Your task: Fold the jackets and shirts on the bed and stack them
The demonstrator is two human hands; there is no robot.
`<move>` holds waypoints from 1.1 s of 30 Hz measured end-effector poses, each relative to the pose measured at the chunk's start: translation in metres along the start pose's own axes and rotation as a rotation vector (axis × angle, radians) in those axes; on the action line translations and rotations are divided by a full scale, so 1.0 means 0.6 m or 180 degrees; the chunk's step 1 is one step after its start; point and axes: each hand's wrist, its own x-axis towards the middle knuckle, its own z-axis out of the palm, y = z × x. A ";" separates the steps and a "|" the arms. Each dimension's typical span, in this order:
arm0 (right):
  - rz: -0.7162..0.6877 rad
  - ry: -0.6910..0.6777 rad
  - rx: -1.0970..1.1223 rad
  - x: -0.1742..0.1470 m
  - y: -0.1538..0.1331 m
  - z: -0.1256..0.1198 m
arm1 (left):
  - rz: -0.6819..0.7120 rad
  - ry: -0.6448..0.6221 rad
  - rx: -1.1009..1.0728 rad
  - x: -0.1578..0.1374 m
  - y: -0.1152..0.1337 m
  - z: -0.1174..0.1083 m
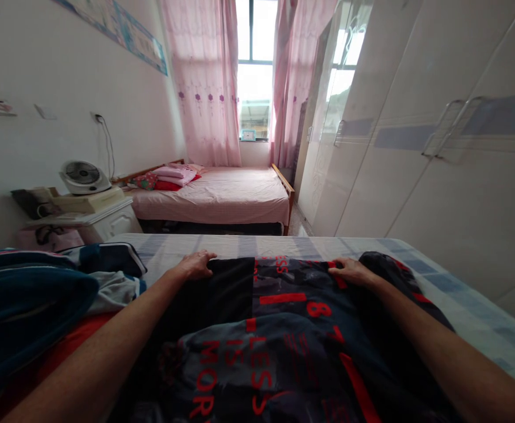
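A black shirt (279,335) with red lettering and numbers lies spread in front of me, its near part bunched and wrinkled. At its far left edge my left hand (194,265) is closed on the dark fabric. My right hand (350,271) pinches the far edge on the right, beside a red printed patch. A dark sleeve-like part with red stripes (398,273) lies beyond my right wrist. Both forearms reach across the cloth.
The shirt lies on a bed with a blue-and-white checked sheet (442,282). Piled clothes (32,294) lie left of my arm. Beyond are a pink bed (222,194), a nightstand (111,220) with a fan (84,176), and white wardrobes (398,194) on the right.
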 end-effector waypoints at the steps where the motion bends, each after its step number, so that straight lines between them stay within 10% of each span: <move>1: 0.0022 -0.0031 -0.0011 0.002 -0.001 -0.001 | -0.0019 -0.0020 0.0008 0.000 -0.001 -0.002; 8: -0.0088 0.0579 -0.0062 -0.039 -0.029 -0.025 | -0.0014 0.0761 0.0263 -0.058 0.013 -0.027; 15: -0.0867 0.1553 -0.0011 -0.188 -0.009 -0.024 | 0.0331 0.1619 0.0452 -0.222 0.012 -0.003; 24: -0.1093 0.1239 -0.0470 -0.277 0.044 0.070 | 0.0786 0.1035 0.0406 -0.313 0.003 0.066; 28: -0.1159 0.0964 -0.0400 -0.281 0.030 0.038 | 0.0557 0.0556 0.0164 -0.319 0.014 0.029; 33: -0.0620 0.1239 0.0015 -0.234 -0.031 -0.038 | 0.0592 0.1039 -0.0361 -0.286 0.100 -0.016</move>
